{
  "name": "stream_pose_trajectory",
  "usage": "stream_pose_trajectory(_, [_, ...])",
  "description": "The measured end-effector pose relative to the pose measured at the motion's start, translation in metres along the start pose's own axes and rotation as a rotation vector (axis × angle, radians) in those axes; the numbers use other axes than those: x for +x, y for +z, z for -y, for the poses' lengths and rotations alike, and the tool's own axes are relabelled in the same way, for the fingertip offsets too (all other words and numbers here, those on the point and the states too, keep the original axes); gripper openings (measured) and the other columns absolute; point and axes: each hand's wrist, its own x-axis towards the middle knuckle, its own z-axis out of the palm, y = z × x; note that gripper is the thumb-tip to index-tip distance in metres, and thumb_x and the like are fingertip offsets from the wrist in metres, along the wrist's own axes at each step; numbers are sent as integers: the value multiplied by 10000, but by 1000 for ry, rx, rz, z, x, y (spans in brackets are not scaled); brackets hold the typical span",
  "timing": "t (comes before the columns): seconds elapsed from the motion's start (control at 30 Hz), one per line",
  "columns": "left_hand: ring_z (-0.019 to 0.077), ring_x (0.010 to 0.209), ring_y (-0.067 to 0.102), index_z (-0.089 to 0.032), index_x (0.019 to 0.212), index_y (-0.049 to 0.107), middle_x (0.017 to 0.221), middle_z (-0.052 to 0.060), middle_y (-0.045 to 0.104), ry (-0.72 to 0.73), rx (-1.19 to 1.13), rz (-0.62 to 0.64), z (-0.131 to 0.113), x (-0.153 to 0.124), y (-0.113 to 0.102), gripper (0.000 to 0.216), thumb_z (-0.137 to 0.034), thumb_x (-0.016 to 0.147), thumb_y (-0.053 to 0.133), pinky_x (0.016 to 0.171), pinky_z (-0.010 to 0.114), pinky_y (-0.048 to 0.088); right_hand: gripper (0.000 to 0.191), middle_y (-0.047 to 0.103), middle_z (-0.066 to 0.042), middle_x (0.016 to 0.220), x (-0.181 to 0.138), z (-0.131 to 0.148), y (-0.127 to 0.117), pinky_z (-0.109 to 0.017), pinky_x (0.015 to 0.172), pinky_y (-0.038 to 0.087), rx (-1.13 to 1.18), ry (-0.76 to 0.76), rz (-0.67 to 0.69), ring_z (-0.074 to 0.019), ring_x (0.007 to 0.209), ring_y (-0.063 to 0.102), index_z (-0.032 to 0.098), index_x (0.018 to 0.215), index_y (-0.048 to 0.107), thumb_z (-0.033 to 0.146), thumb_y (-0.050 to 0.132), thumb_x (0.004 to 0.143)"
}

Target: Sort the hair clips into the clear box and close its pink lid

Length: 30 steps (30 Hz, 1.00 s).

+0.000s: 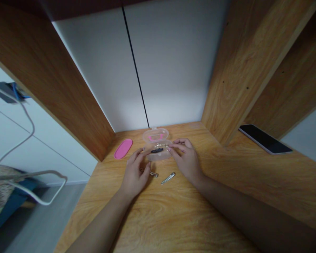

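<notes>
Right hand (186, 157) pinching gold-toned piece (160, 146) over clear case (158, 157), twelve o'clock ahead on surface (189, 211); left hand (135, 172) at case's eight o'clock, fingertip by black piece (157, 150), grip can't be told; crowded pieces could snag; bumping case might shift it.

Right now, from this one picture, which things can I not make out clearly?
All in the head view:
- Silver thing beside the left hand's grip: partly hidden by that hand.
- Gold thing at the right hand's grip: too small and blurred for its exact shape.
- Dark thing in the clear box: too small and blurred to identify.
- White cable: cut off by the left edge.
</notes>
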Motion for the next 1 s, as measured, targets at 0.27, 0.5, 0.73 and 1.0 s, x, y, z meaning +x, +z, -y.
stream_pose_trajectory(0.27, [283,1326,508,-240,1293,596,1397,108,543,4,-2,2,2,0,1,396,-199,901,562,1123,492,400,165,609,-92,1141,0,-4,1,-450,987,504,-7,2,48,-237,1071,590,242,981,792,305,655,913])
stream_pose_trajectory(0.5, [293,1322,509,-235,1287,606,1376,115,556,-4,2,-9,2,0,1,399,-199,891,568,1116,503,407,231,618,-89,1143,0,-3,2,-426,1001,500,38,3,46,-225,1097,606,252,1042,773,296,563,956])
stream_pose_trajectory(0.73, [282,1328,505,-234,1310,589,1394,113,543,-7,-10,-1,0,1,0,411,-206,902,559,1122,487,401,227,615,-94,1142,0,1,0,-426,991,505,58,29,63,-239,1116,600,231,1077,735,263,552,945])
stream_pose_trajectory(1.0, [281,1334,495,-239,1336,567,1409,112,527,-10,-7,-11,1,0,1,433,-200,904,565,1127,486,392,208,602,-87,1127,-1,2,0,-432,989,503,66,18,61,-245,1104,596,231,1061,706,221,546,928])
